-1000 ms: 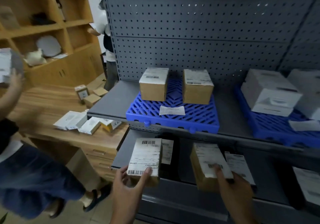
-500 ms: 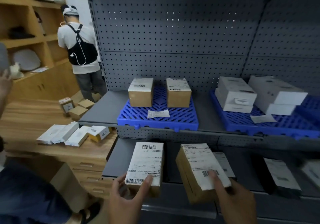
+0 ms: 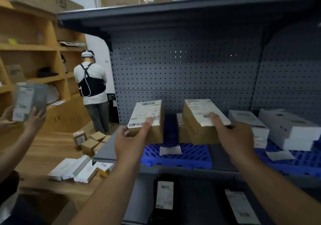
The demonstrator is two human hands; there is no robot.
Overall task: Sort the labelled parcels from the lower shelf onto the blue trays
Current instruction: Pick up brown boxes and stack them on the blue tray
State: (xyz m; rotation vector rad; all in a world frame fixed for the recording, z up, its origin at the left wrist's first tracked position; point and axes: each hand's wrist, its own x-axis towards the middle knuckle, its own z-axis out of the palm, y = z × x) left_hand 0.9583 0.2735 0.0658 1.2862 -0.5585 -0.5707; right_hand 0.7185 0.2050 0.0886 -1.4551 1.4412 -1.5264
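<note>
My left hand point(image 3: 130, 141) grips a brown labelled parcel point(image 3: 147, 118) and holds it above the left part of the blue tray point(image 3: 177, 157). In my right hand point(image 3: 232, 136) is a second brown labelled parcel point(image 3: 199, 120), raised over the same tray's right side. These two parcels hide the boxes standing on the tray behind them; only an edge of one shows between them. A white slip point(image 3: 170, 150) lies on the tray's front. Dark labelled parcels point(image 3: 164, 195) remain on the lower shelf, another one point(image 3: 241, 207) to the right.
A second blue tray point(image 3: 295, 162) at the right carries white boxes point(image 3: 286, 129). To the left, a wooden counter point(image 3: 43, 155) holds small boxes and white packs. Another person's hands hold a grey pack point(image 3: 29, 101) at far left. A person point(image 3: 92, 91) stands at the back.
Both hands have lifted their parcels from the lower shelf up to the blue tray level. The view has tilted upward, and the shelf top has come into sight.
</note>
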